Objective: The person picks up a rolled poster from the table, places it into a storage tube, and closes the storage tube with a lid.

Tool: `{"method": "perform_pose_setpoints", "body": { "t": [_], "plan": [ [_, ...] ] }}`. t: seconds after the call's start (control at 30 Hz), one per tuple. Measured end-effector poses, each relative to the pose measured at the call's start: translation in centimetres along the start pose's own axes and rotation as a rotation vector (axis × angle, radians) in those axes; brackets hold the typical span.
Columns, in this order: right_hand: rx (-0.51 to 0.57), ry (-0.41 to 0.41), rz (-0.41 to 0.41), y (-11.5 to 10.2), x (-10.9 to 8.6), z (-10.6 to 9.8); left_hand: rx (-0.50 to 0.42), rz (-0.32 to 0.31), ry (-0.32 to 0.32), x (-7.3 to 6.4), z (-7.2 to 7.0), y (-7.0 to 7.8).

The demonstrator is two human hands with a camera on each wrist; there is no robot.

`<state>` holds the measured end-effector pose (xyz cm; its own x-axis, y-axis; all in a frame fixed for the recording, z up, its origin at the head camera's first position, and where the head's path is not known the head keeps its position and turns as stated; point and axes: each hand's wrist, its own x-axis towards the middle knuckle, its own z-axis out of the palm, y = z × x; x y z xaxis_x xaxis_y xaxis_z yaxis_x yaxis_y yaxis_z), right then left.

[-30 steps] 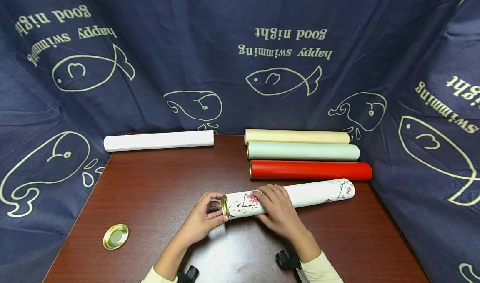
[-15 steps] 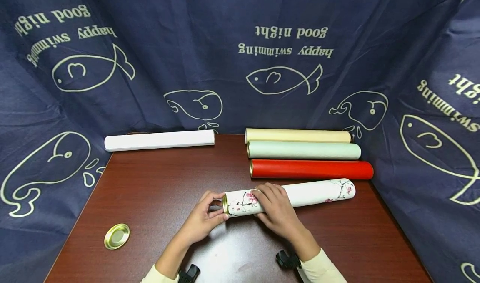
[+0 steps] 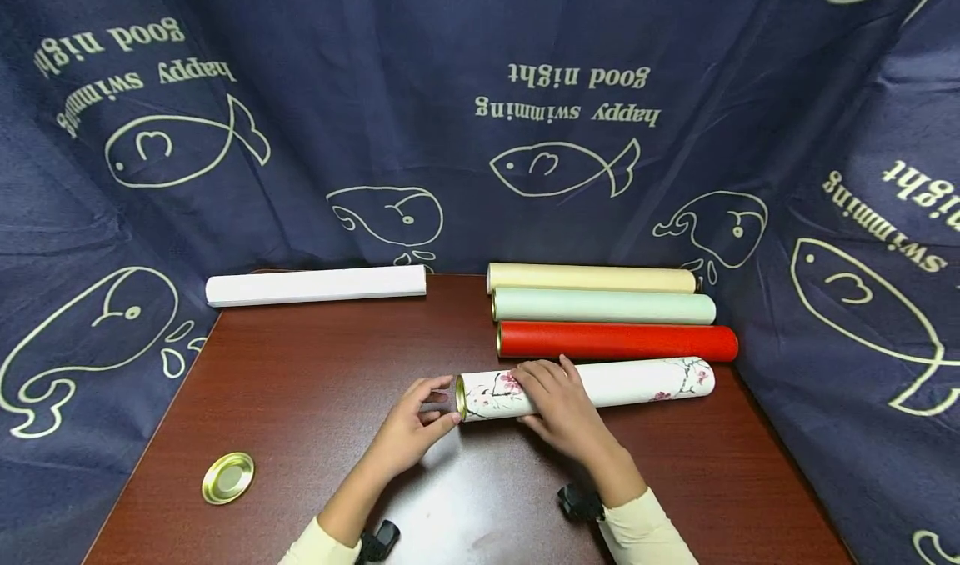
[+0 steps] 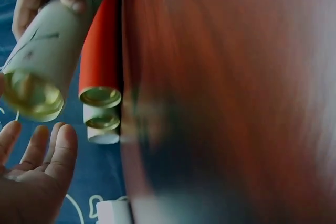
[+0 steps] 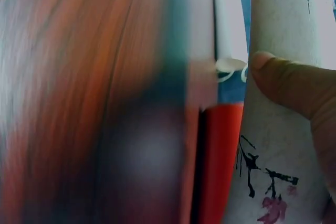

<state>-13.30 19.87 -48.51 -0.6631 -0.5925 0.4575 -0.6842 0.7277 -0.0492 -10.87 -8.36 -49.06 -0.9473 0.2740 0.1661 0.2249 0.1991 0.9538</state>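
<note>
A white cardboard tube (image 3: 637, 382) with pink blossoms and dark branches lies slantwise before me in the head view. My right hand (image 3: 564, 411) grips it from above near its left part; in the right wrist view the thumb (image 5: 286, 82) lies along its side. At the tube's left end is a gold metal rim (image 3: 461, 397). My left hand (image 3: 405, 436) is beside that end, thumb close to the rim. The left wrist view shows its fingers (image 4: 64, 145) spread and slightly bent, a gap between them and the gold end (image 4: 34, 98).
A round gold lid (image 3: 228, 477) lies on the brown table (image 3: 315, 373) at left. Behind the held tube lie red (image 3: 615, 342), pale green (image 3: 603, 306) and cream (image 3: 592, 277) tubes. A white roll (image 3: 315, 287) is at the back left. Blue printed cloth (image 3: 465, 32) encloses the table.
The left fingers have come off the gold rim and spread a little. The tube's left end has shifted slightly right and away from me, the right hand still gripping it.
</note>
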Motion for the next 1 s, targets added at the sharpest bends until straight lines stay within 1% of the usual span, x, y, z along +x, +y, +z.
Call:
{"method": "perform_pose_setpoints", "body": {
  "t": [0.1, 0.2, 0.3, 0.4, 0.5, 0.57, 0.67, 0.77, 0.9, 1.0],
  "plan": [
    [-0.021, -0.044, 0.041, 1.4, -0.3, 0.3, 0.092, 0.024, 0.005, 0.5, -1.5, -0.3],
    [-0.038, -0.074, 0.079, 3.1, -0.6, 0.5, 0.187, 0.024, 0.013, 0.8, -3.6, -0.8],
    [-0.048, -0.086, 0.101, 4.7, -0.7, 0.6, 0.283, -0.015, 0.009, 1.1, -5.9, -1.3],
    [-0.051, -0.09, 0.122, 6.1, -0.7, 0.7, 0.342, -0.065, 0.006, 1.3, -8.0, -1.9],
    [-0.052, -0.091, 0.14, 7.1, -0.7, 1.0, 0.388, -0.12, 0.02, 1.6, -9.9, -2.6],
    [-0.049, -0.091, 0.144, 7.5, -0.7, 1.2, 0.411, -0.155, 0.022, 1.8, -10.9, -3.0],
    [-0.035, -0.087, 0.142, 7.8, -0.6, 1.4, 0.441, -0.188, 0.015, 2.2, -12.3, -3.3],
    [-0.02, -0.092, 0.141, 8.0, -0.4, 1.7, 0.479, -0.195, -0.012, 2.4, -13.5, -3.1],
    [-0.022, -0.109, 0.147, 8.1, -0.3, 1.9, 0.53, -0.199, -0.042, 2.7, -15.1, -2.5],
    [-0.034, -0.116, 0.144, 8.1, -0.3, 1.9, 0.555, -0.201, -0.047, 3.0, -16.0, -2.0]
  ]
}}
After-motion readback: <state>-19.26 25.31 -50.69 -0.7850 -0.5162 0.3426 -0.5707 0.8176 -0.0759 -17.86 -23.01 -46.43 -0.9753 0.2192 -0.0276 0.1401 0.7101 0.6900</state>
